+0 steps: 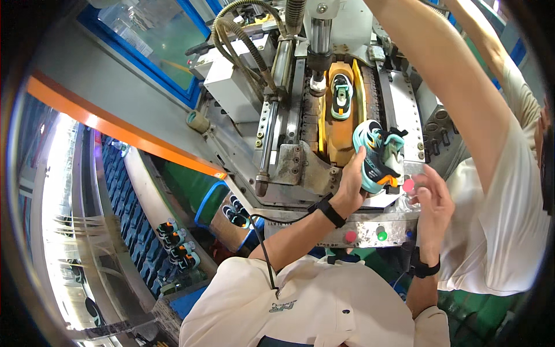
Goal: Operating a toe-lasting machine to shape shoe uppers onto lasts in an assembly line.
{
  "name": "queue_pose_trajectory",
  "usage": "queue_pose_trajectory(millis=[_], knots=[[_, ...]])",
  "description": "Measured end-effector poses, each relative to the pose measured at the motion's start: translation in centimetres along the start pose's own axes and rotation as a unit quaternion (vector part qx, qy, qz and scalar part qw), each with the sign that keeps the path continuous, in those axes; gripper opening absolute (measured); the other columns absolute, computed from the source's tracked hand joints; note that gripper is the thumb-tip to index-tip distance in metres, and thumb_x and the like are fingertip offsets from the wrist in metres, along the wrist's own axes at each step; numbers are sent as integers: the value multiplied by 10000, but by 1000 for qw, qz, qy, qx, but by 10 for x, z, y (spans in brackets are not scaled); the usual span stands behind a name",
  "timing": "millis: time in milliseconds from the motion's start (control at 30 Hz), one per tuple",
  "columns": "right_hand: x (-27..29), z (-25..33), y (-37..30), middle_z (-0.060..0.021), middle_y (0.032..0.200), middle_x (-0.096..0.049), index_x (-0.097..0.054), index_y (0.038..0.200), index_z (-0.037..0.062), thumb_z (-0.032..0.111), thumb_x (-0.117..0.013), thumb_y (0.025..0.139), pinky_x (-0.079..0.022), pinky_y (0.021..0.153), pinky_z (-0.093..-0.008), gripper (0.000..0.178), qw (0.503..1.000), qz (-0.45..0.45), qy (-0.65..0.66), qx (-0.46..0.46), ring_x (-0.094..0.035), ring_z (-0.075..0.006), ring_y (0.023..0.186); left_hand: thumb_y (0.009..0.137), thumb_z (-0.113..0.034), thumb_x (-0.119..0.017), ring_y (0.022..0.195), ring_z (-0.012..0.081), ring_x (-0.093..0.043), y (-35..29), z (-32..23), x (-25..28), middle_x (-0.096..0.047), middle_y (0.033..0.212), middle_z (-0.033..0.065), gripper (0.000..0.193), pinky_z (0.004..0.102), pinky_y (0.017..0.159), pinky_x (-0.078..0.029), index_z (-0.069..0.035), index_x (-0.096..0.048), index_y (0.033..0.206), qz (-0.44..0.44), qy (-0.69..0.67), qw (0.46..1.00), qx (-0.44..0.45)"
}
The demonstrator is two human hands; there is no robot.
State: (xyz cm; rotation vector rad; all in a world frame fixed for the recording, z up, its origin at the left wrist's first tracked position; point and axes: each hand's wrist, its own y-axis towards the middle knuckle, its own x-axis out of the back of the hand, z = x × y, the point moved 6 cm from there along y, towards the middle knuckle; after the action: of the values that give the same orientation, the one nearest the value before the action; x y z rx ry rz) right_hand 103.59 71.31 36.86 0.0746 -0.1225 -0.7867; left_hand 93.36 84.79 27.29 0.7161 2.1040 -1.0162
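Cream sleeves rise from the lower edge toward a grey press machine (289,162). Left hand (351,185) has its grip closed round a teal and black shoe (377,155), held beside the yellow mould (341,130). Right hand (432,202) hangs loosely open, empty, near a pink button (409,185). Another person's arm (457,87) reaches overhead.

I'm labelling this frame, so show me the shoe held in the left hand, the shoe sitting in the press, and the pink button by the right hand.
held shoe (377,157), head view, its side panel.
shoe in the press (341,96), head view, its upper.
pink button (409,185), head view, its cap.
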Motion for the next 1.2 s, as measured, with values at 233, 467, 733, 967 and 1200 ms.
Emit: queue_pose_trajectory(millis=[233, 467, 733, 967, 1200], knots=[[-60, -27, 50, -123, 1123, -586, -437, 1347, -5, 6, -609, 786, -496, 803, -277, 587, 991, 71, 77, -79, -575, -143, 969, 978, -338, -515, 1025, 136, -532, -11, -35, 2, -558, 1214, 94, 532, 268, 886, -438, 23, -413, 1355, 37, 243, 945, -215], [-58, -56, 58, -83, 1066, -600, -514, 1208, -7, 34, -708, 749, -495, 837, -287, 501, 984, 48, 112, -126, -597, -148, 929, 959, -351, -572, 1184, 166, -453, -28, -47, -10, -442, 1358, 134, 750, 300, 996, -387, 4, -176, 1489, 94, 333, 894, -286], [1, -31, 55, -76, 1121, -579, -516, 1264, -3, 11, -617, 775, -429, 936, -276, 500, 989, -33, 136, -48, -558, -133, 992, 931, -342, -596, 1218, 265, -513, 29, -89, 32, -496, 1328, 218, 678, 363, 981, -454, 67, -339, 1407, -31, 460, 850, -255], [35, -29, 58, -97, 1104, -617, -579, 1184, -32, 125, -694, 802, -439, 922, -313, 429, 994, -56, 86, -49, -581, -184, 1000, 812, -243, -723, 892, 222, -614, 110, -131, 39, -656, 992, 170, 434, 363, 799, -485, 103, -570, 1025, -187, 547, 754, -312], [37, -2, 77, -95, 1134, -580, -506, 1272, -31, 64, -636, 784, -447, 928, -301, 514, 994, -88, -47, -52, -573, -165, 1008, 737, -315, -747, 1102, 420, -574, 203, -136, 61, -570, 1204, 302, 713, 466, 933, -461, 92, -453, 1243, -265, 643, 681, -229]])
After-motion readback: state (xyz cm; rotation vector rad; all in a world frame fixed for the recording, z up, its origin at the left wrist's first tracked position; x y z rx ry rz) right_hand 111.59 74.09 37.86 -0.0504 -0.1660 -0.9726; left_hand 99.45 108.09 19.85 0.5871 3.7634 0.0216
